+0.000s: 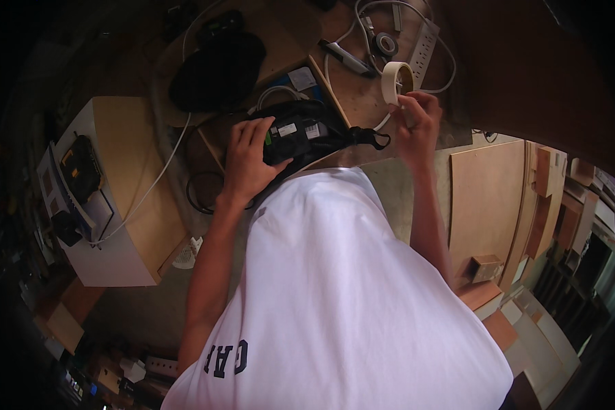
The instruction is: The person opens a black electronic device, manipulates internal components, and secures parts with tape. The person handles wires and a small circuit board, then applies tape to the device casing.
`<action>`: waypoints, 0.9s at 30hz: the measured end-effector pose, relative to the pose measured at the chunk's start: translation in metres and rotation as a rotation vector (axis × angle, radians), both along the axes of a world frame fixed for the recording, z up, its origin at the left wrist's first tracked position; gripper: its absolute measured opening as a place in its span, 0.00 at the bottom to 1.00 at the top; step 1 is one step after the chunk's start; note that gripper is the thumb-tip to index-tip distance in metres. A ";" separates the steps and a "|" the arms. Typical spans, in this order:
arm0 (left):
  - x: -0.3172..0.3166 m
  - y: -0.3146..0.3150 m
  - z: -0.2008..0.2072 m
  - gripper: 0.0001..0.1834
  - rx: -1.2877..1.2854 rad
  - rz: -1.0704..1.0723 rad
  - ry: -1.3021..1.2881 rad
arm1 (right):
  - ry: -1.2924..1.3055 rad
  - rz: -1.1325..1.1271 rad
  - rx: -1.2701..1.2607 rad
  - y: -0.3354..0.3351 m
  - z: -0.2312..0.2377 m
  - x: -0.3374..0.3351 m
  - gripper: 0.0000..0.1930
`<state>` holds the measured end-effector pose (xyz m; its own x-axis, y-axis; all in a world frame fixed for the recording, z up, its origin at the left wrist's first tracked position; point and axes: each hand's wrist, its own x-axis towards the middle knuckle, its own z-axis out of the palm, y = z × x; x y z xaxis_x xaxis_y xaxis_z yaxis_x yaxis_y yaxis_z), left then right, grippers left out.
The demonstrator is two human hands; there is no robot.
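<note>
The right grip [419, 124] is closed on the lower edge of a cream tape roll [390, 83], holding it up over the brown surface [359, 108]. The left grip [247, 162] lies on a black bag [329, 131] with thumb and fingers spread; from here I can't tell whether it's pinching anything. The bag sits across an open wooden box [332, 94], its strap loop [381, 141] poking out at the right. Beyond the tape, I see a white power strip [424, 53].

Grey floor [143, 311], wooden panel [485, 205], dim light
</note>
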<state>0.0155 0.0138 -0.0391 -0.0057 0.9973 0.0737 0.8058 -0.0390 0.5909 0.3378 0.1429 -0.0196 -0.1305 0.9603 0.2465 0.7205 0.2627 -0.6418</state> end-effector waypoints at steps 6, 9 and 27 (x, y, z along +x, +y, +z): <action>0.009 -0.006 -0.002 0.54 -0.016 0.029 0.096 | 0.010 0.013 -0.060 -0.007 0.004 -0.014 0.10; 0.013 -0.008 -0.001 0.56 -0.018 0.040 0.149 | -0.031 0.005 -0.066 -0.007 -0.006 -0.012 0.10; 0.010 -0.011 0.043 0.51 -0.141 0.021 -0.005 | 0.230 0.204 -0.345 -0.009 0.030 -0.017 0.09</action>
<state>0.0258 0.0028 0.0041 -0.0264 0.9974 -0.0671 0.8028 0.0611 0.5931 0.3207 0.1336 0.0103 -0.3046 0.9517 -0.0383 0.5047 0.1272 -0.8539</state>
